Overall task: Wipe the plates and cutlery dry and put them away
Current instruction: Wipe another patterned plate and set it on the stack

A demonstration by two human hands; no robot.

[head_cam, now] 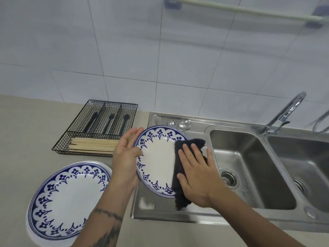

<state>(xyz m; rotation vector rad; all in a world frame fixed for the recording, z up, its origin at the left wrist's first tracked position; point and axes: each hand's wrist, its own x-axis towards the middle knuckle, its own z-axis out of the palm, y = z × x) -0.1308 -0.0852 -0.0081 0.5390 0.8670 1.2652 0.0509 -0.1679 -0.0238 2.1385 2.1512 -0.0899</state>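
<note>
Over the sink's draining board (160, 207) my left hand (124, 157) grips the patterned plate (158, 157) by its rim, while my right hand (197, 172) lies flat, fingers straight, pressing the dark cloth (179, 184) on it. Behind lie silver spoons (179, 124) (partly hidden by the plate); left, a second plate (69, 198) and a wire cutlery tray (99, 129) with black cutlery and chopsticks

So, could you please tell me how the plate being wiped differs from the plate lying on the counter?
The held plate is tilted above the sink's draining board, gripped at its rim by the left hand; the counter plate lies flat and untouched. The right hand presses a dark cloth over part of the held plate; the counter plate is uncovered. Both share the same white centre and blue patterned border.
</note>
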